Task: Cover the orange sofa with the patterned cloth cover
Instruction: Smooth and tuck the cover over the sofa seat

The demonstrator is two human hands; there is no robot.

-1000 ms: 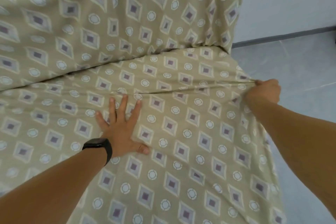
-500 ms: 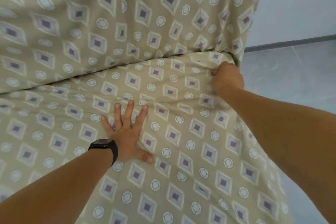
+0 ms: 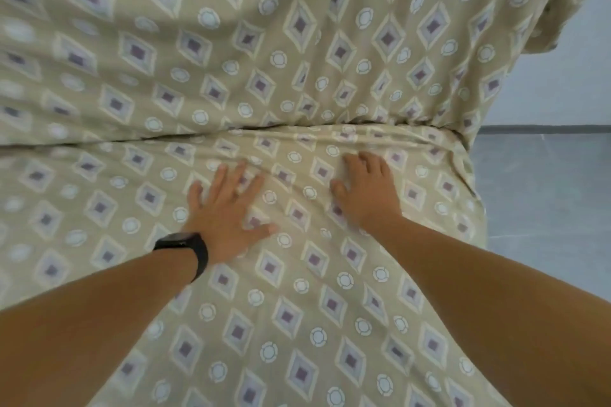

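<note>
Grey floor [image 3: 545,182] right; both hands flat, open on patterned cloth cover [image 3: 297,307], seat crease just beyond right hand [image 3: 367,188], left hand [image 3: 224,211] farther.

Bright, even indoor light with no glare, soft shadow in the crease of the patterned cloth cover [image 3: 297,59], faint shade under both forearms — motion blur smearing the left edge, wide-angle bowing toward the corners.

Both hands [image 3: 228,208] on cloth cover [image 3: 330,324]
</note>
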